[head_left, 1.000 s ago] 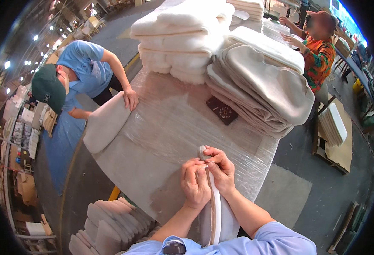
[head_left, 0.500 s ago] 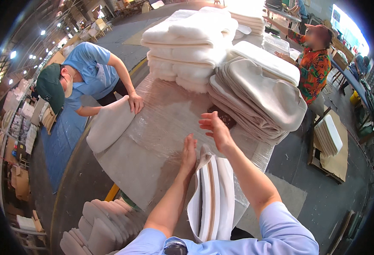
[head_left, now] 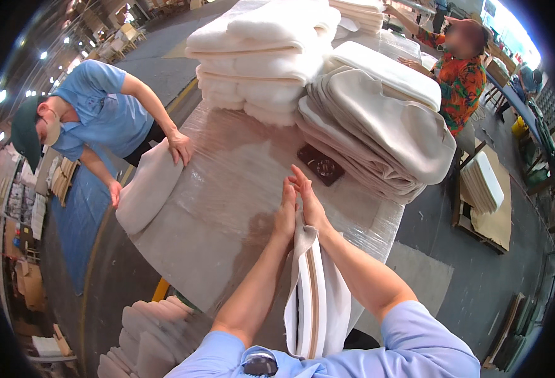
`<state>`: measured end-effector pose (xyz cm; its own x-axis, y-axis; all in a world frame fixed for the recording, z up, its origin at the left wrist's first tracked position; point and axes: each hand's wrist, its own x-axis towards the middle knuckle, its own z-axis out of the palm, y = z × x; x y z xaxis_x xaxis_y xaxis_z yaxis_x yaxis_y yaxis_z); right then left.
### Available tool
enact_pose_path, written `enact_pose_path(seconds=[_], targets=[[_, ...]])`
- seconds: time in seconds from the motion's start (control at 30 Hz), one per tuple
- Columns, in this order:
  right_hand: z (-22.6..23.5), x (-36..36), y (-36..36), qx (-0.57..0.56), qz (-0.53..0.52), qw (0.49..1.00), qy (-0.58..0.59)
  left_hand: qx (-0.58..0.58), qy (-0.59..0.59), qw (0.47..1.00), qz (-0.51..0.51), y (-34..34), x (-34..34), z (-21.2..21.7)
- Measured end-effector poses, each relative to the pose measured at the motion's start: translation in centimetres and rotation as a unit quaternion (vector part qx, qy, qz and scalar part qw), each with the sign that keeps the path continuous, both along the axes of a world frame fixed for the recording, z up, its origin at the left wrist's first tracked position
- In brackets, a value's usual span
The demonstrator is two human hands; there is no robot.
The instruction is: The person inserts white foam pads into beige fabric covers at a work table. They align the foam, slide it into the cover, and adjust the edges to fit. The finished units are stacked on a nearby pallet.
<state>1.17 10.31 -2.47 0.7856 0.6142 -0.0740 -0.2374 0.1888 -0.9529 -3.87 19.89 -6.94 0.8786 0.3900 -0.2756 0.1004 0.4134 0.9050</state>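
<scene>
A grey-white cushion with a brown-and-white striped edge stands on its side against my front, its narrow far end pointing away from me. My left hand and my right hand meet palm to palm at that far end, fingers stretched out and the fingertips nearly touching. The cushion's tip lies between the heels of my hands; how firmly they press it I cannot tell. Just beyond my fingers a dark, flat, phone-like object lies on the plastic-covered table.
Folded grey covers are stacked at right, behind them thick white padding. A co-worker in blue handles a grey cushion at the table's left edge. Another person stands far right. More cushions are piled at lower left.
My hands have come together from apart, around the cushion's far end, which looks narrower. The co-worker at left has leaned back, one hand moving down the grey cushion's side.
</scene>
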Motion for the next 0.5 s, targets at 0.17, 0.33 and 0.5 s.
enact_pose_path(seconds=[0.17,0.33,0.5], targets=[[0.4,0.6,-1.7,-0.085,0.053,0.993,-0.06,0.009,0.095,0.995,-0.001,-2.5,-1.5,6.6],[-0.5,0.8,-5.1,-0.165,0.119,0.977,-0.058,0.141,0.064,0.988,-0.028,-7.4,-8.0,8.4],[4.3,-3.0,-4.4,-0.08,0.117,0.989,0.029,0.155,0.055,0.986,-0.002,-8.5,-12.4,11.8]])
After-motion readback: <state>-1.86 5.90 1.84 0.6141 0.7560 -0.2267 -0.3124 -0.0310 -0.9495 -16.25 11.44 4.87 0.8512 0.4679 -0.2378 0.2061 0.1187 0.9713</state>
